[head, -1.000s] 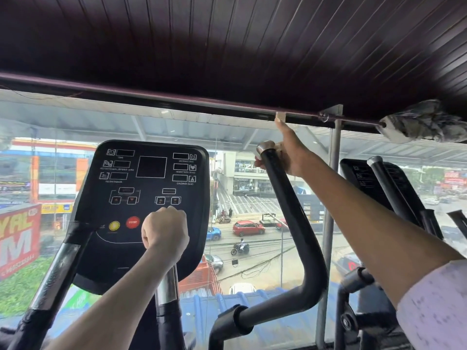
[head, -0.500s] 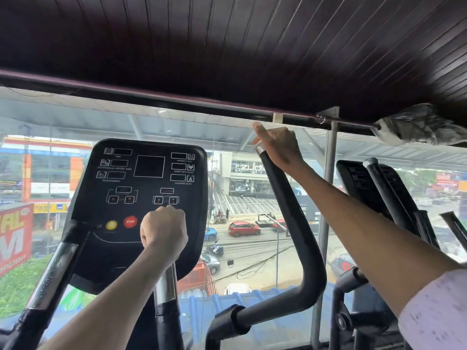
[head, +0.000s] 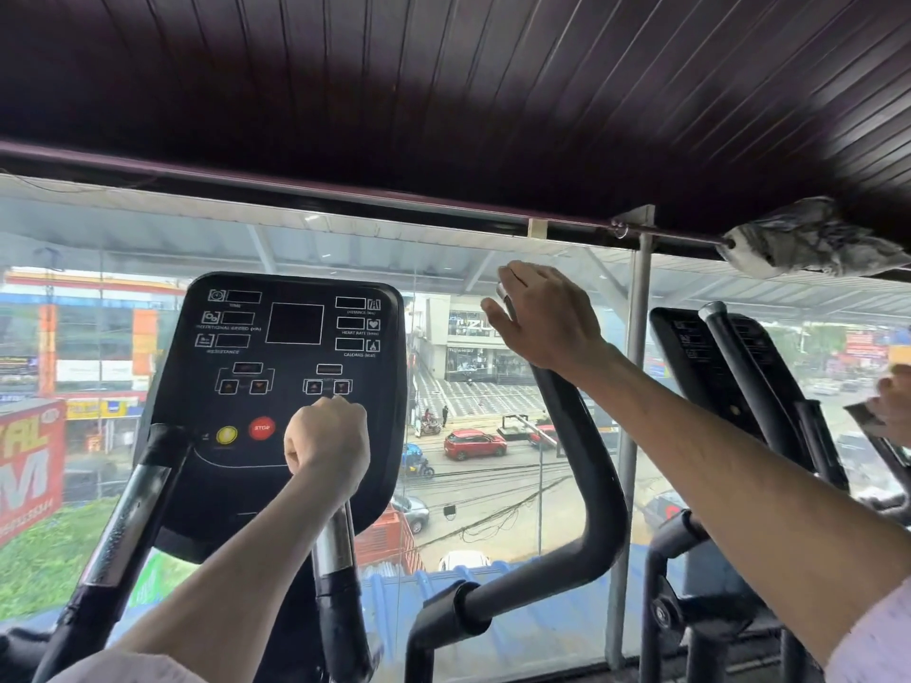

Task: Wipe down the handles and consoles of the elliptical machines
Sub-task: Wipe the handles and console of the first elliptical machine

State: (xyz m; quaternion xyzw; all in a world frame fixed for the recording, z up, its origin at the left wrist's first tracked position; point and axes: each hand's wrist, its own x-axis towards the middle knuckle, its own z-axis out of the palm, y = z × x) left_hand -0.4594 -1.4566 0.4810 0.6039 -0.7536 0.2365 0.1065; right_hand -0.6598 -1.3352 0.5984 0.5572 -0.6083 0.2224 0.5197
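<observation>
red button (head: 262, 428) "stop" on console (head: 276, 451), "calories (kcal)"

dark slatted ceiling (head: 443, 81), full-width glass window (head: 468, 485), metal post (head: 636, 386) at pane joint, daylight, street (head: 493, 480) below with red car (head: 474, 444), shopfronts (head: 74, 357), blue roof (head: 394, 598), grass patch (head: 44, 549)
</observation>
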